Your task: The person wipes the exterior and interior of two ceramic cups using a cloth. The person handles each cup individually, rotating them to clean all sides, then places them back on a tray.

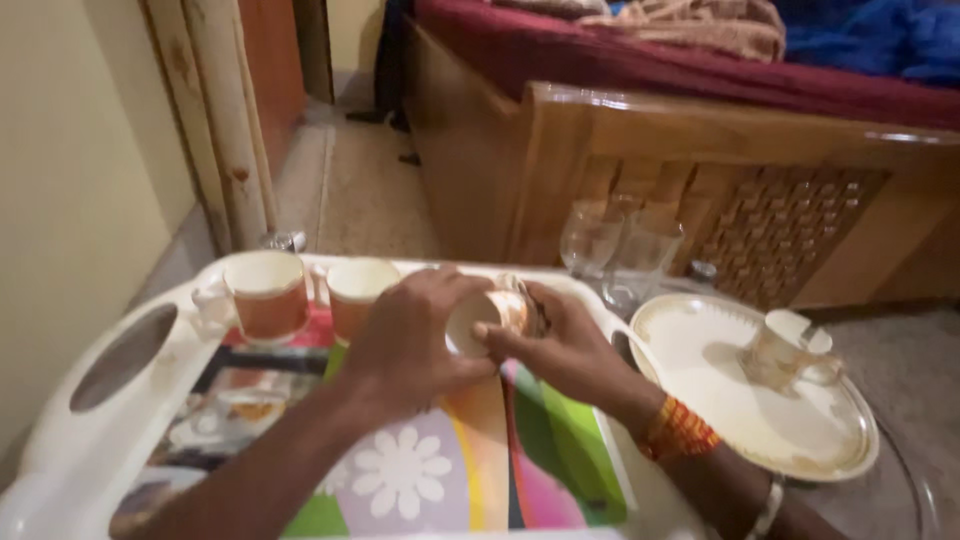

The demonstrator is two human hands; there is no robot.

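Two hands closed on one cream teacup (490,318) with orange pattern, tilted on its side, mouth turned toward the camera. Left hand (412,345) wrapped over cup's left side, fingers curled, thumb near rim. Right hand (560,345) gripping cup's right side, fingertips (482,330) laid on rim; orange thread band (678,430) and pale bangle (768,508) at right wrist.

Held just above far right part of white plastic tray (120,400) with oval handle cut-out and bright floral print on base. Whether cup touches tray: cannot tell.

Two more teacups standing upright along tray's far edge: left teacup (266,292) with handle to the left, middle teacup (355,290) just beside it, partly hidden behind left hand.

Right of tray, on glass surface (900,480): round cream plate (790,430) with worn gold rim, carrying a fourth teacup (785,350) upright, handle to the right. Behind tray and plate: two clear drinking glasses (620,250), close together, upright.

Beyond: carved wooden bed frame (720,170) with maroon bedding (640,55), speckled floor (370,190), wooden door frame (225,130) at left.
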